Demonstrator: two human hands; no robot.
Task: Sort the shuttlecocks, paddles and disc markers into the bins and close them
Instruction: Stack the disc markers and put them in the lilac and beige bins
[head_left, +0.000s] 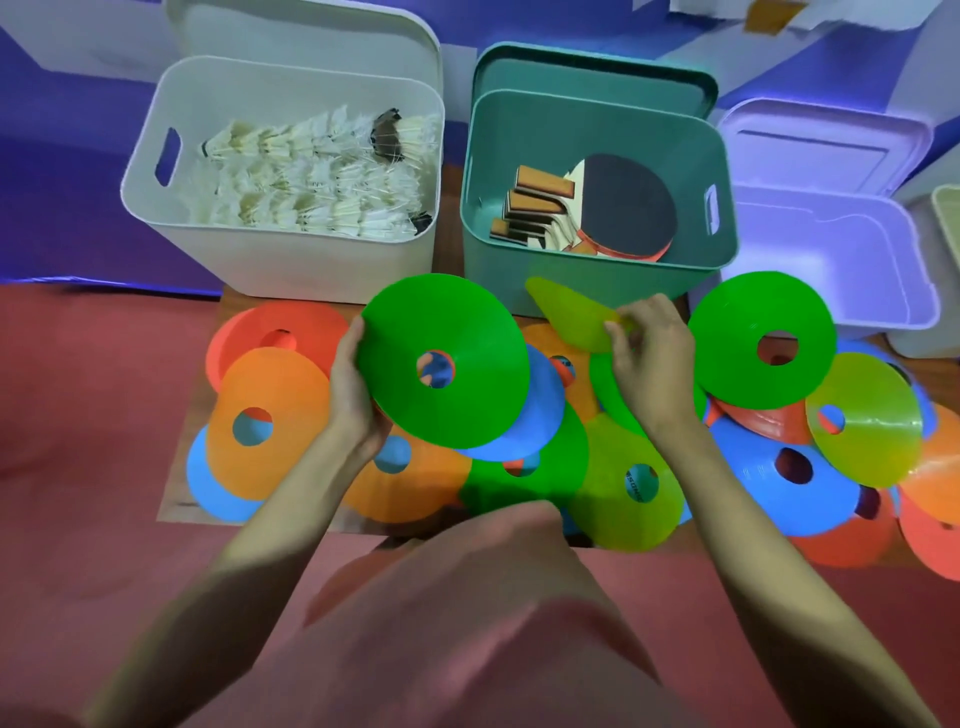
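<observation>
Big green disc marker (457, 332) up off the pile, tilted, gripped at its left edge by the left hand (353, 384), fingers curled round the rim. A blue disc (540, 410) just behind it, maybe in the same grip; hard to tell. Yellow-green disc (571, 317) pinched at its edge by the right hand (649, 358), thumb and fingertips closed on it, lifted near the front of the teal bin (597, 280).

Lots more discs (784, 483) spread on the mat below: orange, blue, green, red, yellow-green, lying over one another.

Looks about two thirds done. Shuttlecocks (311, 171) already lined up in rows inside the white bin (171, 218). Paddles (618, 213) already stacked inside the teal bin. Purple bin (831, 306) on the right with nothing showing inside, likely meant for the discs.

Still to do: all the discs into a bin, then all the lids. White lid (291, 36), teal lid (597, 67) and purple lid (821, 140) standing up behind their bins, none on yet.
</observation>
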